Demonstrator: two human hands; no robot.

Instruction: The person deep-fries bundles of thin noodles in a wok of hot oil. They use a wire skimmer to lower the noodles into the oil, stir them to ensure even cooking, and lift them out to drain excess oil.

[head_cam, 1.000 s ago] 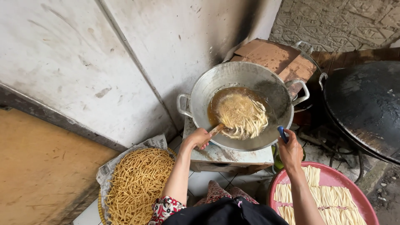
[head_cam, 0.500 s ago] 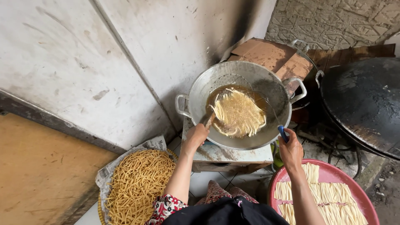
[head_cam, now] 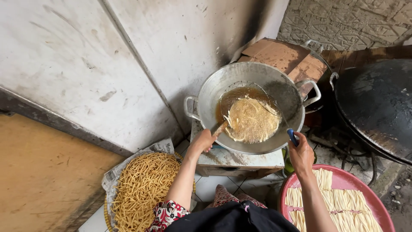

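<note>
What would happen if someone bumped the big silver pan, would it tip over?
It probably could tip. The pan has a rounded bottom and looks wider than the small stand under it. The oil inside would likely slosh and make it heavy. Its two handles suggest it needs both hands to lift.

Wok (head_cam: 206, 92): dull grey metal, scuffed. Skimmer (head_cam: 257, 96): wire mesh, blue plastic grip. Basin (head_cam: 373, 195): smooth red plastic. Wall (head_cam: 86, 64): rough, stained.

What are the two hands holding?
Left hand: closed on a wooden stirrer.
Right hand: closed on a wire skimmer's blue handle.
</note>
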